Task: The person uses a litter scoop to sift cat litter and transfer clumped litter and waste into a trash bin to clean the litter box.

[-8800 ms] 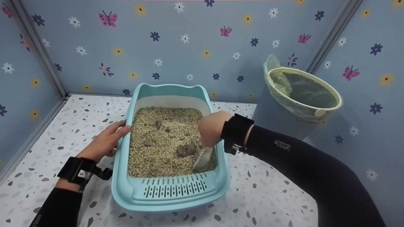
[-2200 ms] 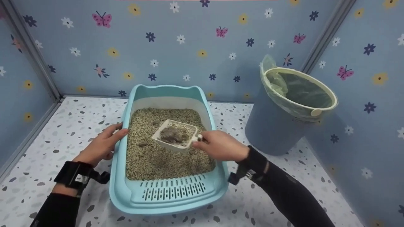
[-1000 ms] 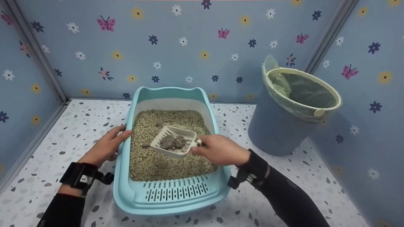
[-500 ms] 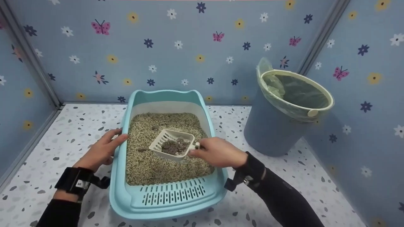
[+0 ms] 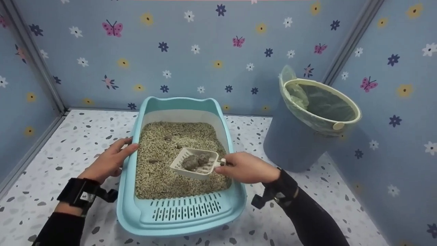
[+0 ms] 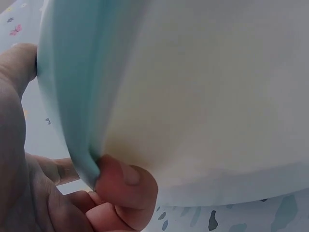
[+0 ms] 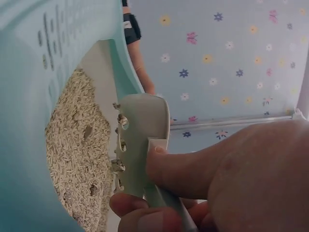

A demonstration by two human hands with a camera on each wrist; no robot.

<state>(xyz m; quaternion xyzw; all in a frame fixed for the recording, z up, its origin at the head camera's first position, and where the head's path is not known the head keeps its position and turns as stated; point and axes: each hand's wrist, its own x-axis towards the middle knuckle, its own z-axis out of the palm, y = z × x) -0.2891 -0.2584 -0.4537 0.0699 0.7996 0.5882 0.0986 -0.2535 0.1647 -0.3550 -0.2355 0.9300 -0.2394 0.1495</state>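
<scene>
A blue litter box (image 5: 181, 227) stands on the speckled surface, with pellet litter (image 5: 157, 182) inside. My left hand (image 5: 107, 160) grips its left rim; the left wrist view shows fingers (image 6: 128, 188) curled beneath the rim's edge. In my right hand (image 5: 251, 167) is the handle of a pale slotted litter scoop (image 5: 191, 173), thumb (image 7: 178, 166) pressed along the top. The scoop hangs over the right part of the litter, carrying brown-grey clumps (image 5: 193, 162). Bits cling to its slots in the right wrist view. A few small dark clumps (image 5: 154, 161) lie on the litter.
A tall blue-grey bin (image 5: 290, 143) stands at the right, lined with a pale green bag (image 5: 297, 95) held by a cream ring (image 5: 351, 102). Flower-patterned walls (image 5: 191, 34) close off the back and both sides.
The scoop, first dug into the litter at the right front, has come up loaded. Loose pellets have sifted out, leaving clumps. Lately it shifted slightly right. The left hand stays on the rim.
</scene>
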